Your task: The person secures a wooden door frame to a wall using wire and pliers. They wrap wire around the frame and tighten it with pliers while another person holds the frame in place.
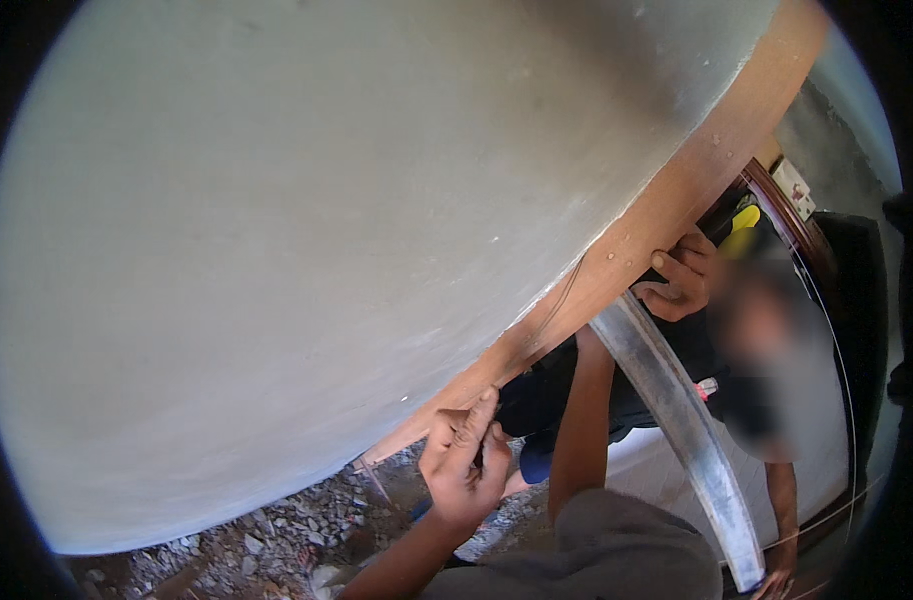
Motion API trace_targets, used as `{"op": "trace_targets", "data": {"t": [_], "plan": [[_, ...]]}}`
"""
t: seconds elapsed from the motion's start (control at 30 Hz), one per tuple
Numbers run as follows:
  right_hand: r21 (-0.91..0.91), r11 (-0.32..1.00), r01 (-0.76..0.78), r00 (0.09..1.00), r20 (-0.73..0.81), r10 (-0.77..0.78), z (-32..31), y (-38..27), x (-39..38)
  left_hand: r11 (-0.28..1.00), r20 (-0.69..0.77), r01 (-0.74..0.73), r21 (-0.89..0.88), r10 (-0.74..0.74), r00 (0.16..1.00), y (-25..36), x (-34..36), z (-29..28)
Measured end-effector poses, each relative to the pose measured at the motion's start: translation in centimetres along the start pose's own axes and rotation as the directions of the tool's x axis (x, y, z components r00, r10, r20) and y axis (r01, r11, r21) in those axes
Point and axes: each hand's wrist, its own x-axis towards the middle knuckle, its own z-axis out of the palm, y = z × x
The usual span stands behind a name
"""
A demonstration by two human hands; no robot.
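Left index finger (479, 412): extending up and to the right, its tip reaching the lower edge of the brown strip (627, 225).
Left thumb (498, 450): standing a little apart from the index finger, leaving a small gap between them.
Left hand (465, 470): curling its other fingers toward the palm; whether they are pinching anything cannot be told.
Brown strip: running from just below the left fingertip, past it, and up to the far right.
Thin wire (565, 300): lying along the strip, above and right of the left index fingertip; whether it is reaching the fingers cannot be told.
Right forearm (583, 430): rising to the right of the left fingers and passing behind the strip; the right hand is hiding there, so its fingers cannot be read.
Second person's hand (682, 278): bending its fingers against the strip's edge, well up and right of the left fingers.
Metal bar (677, 385): slanting down from just below that person's bent fingers.
Second person's lower hand (777, 582): resting beside the bar's bottom end; its grip is not showing clearly.
Grey surface (277, 250): spreading up and left of the left fingers, bordering the strip.
Rubble (252, 545): lying below and left of the left fingers.
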Motion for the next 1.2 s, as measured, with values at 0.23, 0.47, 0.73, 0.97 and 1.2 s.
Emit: {"op": "trace_targets", "data": {"t": [0.23,0.47,0.73,0.97,1.2], "plan": [[0.345,0.134,-0.929,0.276,0.403,0.873,-7.8,-27.9,-4.3,0.992,0.059,0.042,0.116,-0.049,0.997,-2.5,-3.5,-6.2],[0.518,0.719,-0.463,0.733,0.68,-0.018,-13.0,-21.3,17.6,0.998,0.306,0.015,0.061,-0.033,0.951,-1.8,-5.0,-13.0],[0.466,0.47,-0.75,0.629,0.721,0.29,-19.0,-20.7,13.9,0.956,0.637,0.162,0.245,-0.285,0.716,-0.3,-5.6,-20.0],[0.319,0.483,-0.815,0.43,0.893,0.135,-21.1,-24.5,17.2,0.937,0.578,0.152,0.314,-0.316,0.752,1.1,-4.9,-18.3],[0.56,0.0,-0.829,0.541,0.801,0.254,-22.8,-19.5,12.3,0.649,0.541,0.619,-0.443,-0.357,0.762,5.1,-0.8,-10.3]]}}
